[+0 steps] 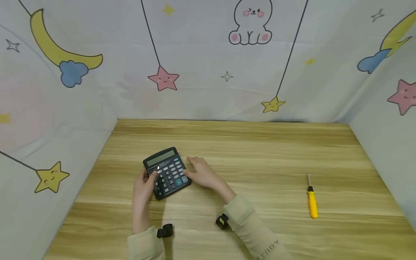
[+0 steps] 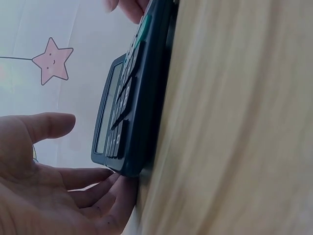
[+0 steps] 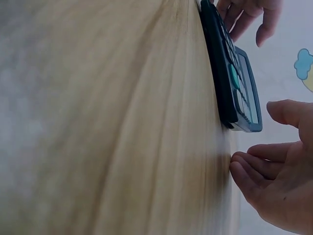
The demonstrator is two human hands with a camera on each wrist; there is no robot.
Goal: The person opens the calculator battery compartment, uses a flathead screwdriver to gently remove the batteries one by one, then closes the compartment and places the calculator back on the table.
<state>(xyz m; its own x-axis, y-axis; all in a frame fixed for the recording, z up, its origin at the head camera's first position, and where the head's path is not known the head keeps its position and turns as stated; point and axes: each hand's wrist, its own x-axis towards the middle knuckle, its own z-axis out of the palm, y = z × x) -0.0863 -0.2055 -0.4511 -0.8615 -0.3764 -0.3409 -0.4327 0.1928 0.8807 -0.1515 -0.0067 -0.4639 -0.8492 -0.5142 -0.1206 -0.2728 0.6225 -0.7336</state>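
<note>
A black desk calculator (image 1: 167, 173) with a grey display and several grey, black and green keys lies slightly turned on the wooden table. My left hand (image 1: 143, 186) is at its left side. In the left wrist view, the fingers (image 2: 93, 188) touch the calculator's edge, while the thumb (image 2: 54, 125) is raised apart from the keys. On the other side, my right hand (image 1: 204, 175) rests close to the right edge, its thumb pointing toward the keys. The right wrist view shows a gap between this hand (image 3: 279, 169) and the calculator (image 3: 230, 73).
To the right, a screwdriver (image 1: 312, 202) with a yellow handle lies on the wooden table (image 1: 247, 151), its metal shaft pointing away. White cloth walls (image 1: 208, 97) printed with stars and moons stand along the back and both sides.
</note>
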